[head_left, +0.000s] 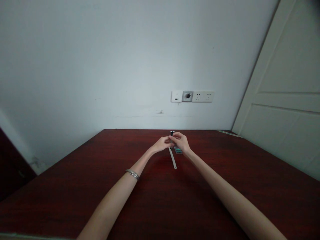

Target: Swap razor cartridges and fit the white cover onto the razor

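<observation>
Both my arms reach out over a dark red wooden table (75,186). My left hand (162,144) and my right hand (180,141) meet near the table's far edge, fingers closed on a small wristwatch (172,133) with a dark case. Its pale strap (172,159) trails from the hands toward me and lies on the tabletop. A small teal object (178,150) sits on the table just under my right hand; I cannot make out what it is. A silver bracelet (132,173) is on my left forearm.
A white wall (100,66) stands right behind the table, with a row of sockets and a switch (192,96) above the far edge. A pale door (287,100) stands at the right. A dark piece of furniture (10,170) shows at the left.
</observation>
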Available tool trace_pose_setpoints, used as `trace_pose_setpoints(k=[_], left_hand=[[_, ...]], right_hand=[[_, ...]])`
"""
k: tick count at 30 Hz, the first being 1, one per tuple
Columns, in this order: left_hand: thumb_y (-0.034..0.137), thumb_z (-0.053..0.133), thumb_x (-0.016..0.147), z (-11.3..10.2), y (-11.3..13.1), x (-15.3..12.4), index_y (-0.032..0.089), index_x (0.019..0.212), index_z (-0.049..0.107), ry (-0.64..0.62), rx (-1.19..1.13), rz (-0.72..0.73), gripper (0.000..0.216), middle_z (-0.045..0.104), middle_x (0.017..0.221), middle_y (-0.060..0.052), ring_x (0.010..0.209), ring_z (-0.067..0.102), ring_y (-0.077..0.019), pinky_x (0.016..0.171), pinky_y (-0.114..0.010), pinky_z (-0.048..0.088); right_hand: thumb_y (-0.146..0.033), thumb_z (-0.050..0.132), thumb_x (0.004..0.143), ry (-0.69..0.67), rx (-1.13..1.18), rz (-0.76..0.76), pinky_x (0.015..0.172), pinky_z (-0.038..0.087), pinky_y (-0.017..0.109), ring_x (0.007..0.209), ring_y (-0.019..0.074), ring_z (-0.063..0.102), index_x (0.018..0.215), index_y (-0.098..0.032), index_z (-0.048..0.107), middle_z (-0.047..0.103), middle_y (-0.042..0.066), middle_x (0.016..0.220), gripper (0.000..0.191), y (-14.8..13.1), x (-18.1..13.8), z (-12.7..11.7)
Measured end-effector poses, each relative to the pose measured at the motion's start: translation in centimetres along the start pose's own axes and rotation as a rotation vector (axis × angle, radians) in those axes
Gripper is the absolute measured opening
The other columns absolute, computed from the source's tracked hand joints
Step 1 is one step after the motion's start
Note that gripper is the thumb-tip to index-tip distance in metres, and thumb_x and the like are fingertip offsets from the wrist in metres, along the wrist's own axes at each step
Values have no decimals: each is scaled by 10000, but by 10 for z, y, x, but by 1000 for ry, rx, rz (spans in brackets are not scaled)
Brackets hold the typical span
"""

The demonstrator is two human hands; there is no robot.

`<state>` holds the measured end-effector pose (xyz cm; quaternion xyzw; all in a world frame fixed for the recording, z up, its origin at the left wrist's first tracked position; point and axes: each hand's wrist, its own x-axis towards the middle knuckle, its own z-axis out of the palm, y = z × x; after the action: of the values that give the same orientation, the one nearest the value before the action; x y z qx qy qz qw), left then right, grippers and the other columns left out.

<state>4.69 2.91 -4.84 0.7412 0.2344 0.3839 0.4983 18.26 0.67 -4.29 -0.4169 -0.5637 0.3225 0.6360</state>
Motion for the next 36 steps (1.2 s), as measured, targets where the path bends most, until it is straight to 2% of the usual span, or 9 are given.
trace_pose_setpoints(k=[4,9,11,14,18,21,25,29,36], left_hand=[[285,690,677,-1,0,-2,61,833,623,13,62,-5,282,659,745,-64,691,595,-137,701,-272,450],[291,619,735,-10,2,-6,77,911,614,-3,128,-99,277,666,780,-88,673,618,-143,593,-238,457],[286,600,748,-14,3,-7,84,966,600,16,141,-140,297,668,802,-101,674,626,-145,553,-221,453],[255,582,757,-19,5,-9,86,988,590,50,157,-158,287,670,819,-114,699,632,-148,534,-207,454],[247,578,757,-20,8,-11,91,995,592,53,163,-166,285,672,837,-118,703,633,-149,523,-205,459],[254,585,754,-20,10,-12,92,993,600,50,158,-171,289,672,843,-113,708,635,-149,531,-201,463],[236,579,753,-19,10,-11,84,976,610,62,161,-170,272,671,839,-109,728,634,-154,538,-194,462],[218,570,751,-20,8,-11,85,980,608,66,166,-169,267,667,839,-110,720,629,-148,539,-193,460],[242,569,750,-22,7,-11,92,986,603,62,171,-169,282,666,829,-110,696,625,-143,541,-207,467]], right_hand=[[-429,705,575,-78,-66,3,642,506,285,762,185,631,775,-158,573,649,58,802,362,-2,-1,-6],[-380,664,676,-192,-86,94,632,522,265,840,173,630,1169,-190,481,621,108,1060,560,-17,10,-36],[-341,613,731,-195,-93,138,604,519,245,800,155,634,1217,-199,440,641,95,1020,535,-18,14,-49],[-259,550,766,-270,-249,160,507,478,210,612,119,606,1165,-164,488,668,54,807,415,-10,11,-55],[-245,537,770,-458,-644,57,490,416,205,509,106,549,1033,-149,584,625,11,637,284,-3,-2,-43],[-297,543,774,-547,-933,-31,574,405,223,661,146,604,993,-192,603,646,29,741,250,-7,-13,-28],[-374,520,780,-560,-1233,-73,647,413,293,852,252,619,1073,-199,523,644,110,953,341,-15,-27,-13],[-400,512,770,-567,-1310,-43,679,422,341,884,292,621,1108,-184,445,634,142,983,408,-18,-36,-7],[-297,509,747,-606,-1256,63,652,415,325,912,302,611,1049,-178,427,624,144,996,335,-13,-37,-6]])
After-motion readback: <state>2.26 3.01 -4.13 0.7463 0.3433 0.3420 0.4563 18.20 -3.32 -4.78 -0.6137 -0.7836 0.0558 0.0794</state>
